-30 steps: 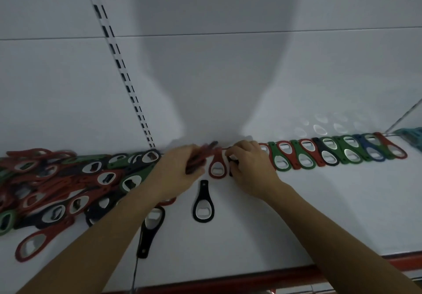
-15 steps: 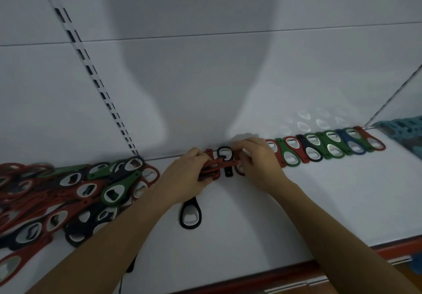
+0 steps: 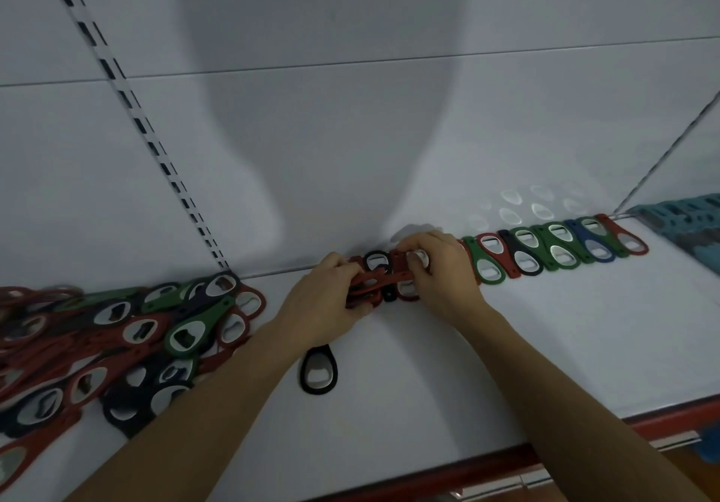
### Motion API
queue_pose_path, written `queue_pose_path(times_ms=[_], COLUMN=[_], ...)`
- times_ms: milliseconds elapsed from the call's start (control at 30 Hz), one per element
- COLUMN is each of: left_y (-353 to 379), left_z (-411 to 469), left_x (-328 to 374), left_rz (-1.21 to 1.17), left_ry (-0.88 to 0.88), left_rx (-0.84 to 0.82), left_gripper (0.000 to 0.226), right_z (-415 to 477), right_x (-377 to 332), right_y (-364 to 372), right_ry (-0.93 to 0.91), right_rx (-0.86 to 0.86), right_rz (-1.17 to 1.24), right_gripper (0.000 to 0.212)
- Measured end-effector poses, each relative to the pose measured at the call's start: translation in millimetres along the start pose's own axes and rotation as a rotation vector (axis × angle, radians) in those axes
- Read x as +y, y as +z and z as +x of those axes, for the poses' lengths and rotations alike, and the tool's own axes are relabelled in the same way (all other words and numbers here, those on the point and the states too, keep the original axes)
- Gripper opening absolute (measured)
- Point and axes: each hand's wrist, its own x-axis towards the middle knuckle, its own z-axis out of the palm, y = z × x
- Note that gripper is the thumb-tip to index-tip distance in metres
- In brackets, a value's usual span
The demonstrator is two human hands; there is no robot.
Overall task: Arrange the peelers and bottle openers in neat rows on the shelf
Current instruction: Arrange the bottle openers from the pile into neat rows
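- The white shelf (image 3: 526,365) has a red strip along its front edge.
- A lone black opener (image 3: 317,370) lies flat on the shelf just right of the left forearm, which hides its narrow end.
- Further left, a loose pile of openers (image 3: 117,338) in red, green and black lies in an overlapping heap.
- The left hand (image 3: 323,300) is curled round a bunch of red openers (image 3: 370,281), held sideways low over the back of the shelf.
- The right hand (image 3: 442,273) is close beside it, its fingers pinching the right end of the same bunch, so the two hands nearly touch.
- The loop of a second black opener (image 3: 376,260) shows just behind the bunch.
- Right of the right hand, a row of openers (image 3: 545,252) runs along the back of the shelf, side by side and slightly overlapping, in red, green, black and blue.
- A teal crate (image 3: 685,217) sits past the row's far end.
- A slotted rail (image 3: 156,143) climbs the white back wall (image 3: 350,131).
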Motion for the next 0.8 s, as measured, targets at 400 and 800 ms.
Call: queue_pose_path(times_ms=[400, 800], left_y=[-50.0, -70.3], left_z=[-20.0, -60.0], left_x=[-12.2, -40.9], left_rz=[-0.234, -1.107], left_ry=[-0.096, -0.545], left_rx=[-0.045, 0.028], left_gripper=[0.021, 0.023], right_z=[5.2, -2.1], right_x=[-64.3, -56.4], right_y=[-14.3, 36.8], right_ry=[0.019, -0.414], right_rx=[-0.183, -0.092], right_rz=[0.73, 0.053], right_gripper=[0.013, 0.02])
